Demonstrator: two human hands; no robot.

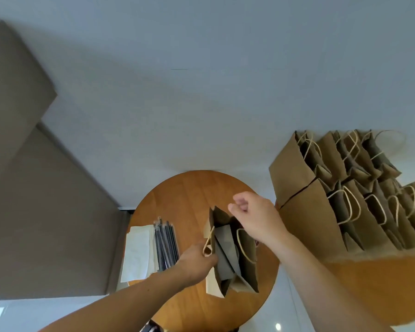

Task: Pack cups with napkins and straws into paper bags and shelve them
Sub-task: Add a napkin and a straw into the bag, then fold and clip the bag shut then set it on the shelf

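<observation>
My left fingers (203,258) pinch the twine handle of the open brown paper bag (246,271), upright on the round wooden bench (182,200). My right fingers (237,204) are curled above its mouth, with nothing visible in them. The bundle of dark wrapped straws (165,245) lies left of the bag, long axis fore-aft, nearer the occupied left hand.

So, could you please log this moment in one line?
left hand grips open brown paper bag rim | right hand above bag, fingers curled | white paper napkins, black straws left of bag
</observation>
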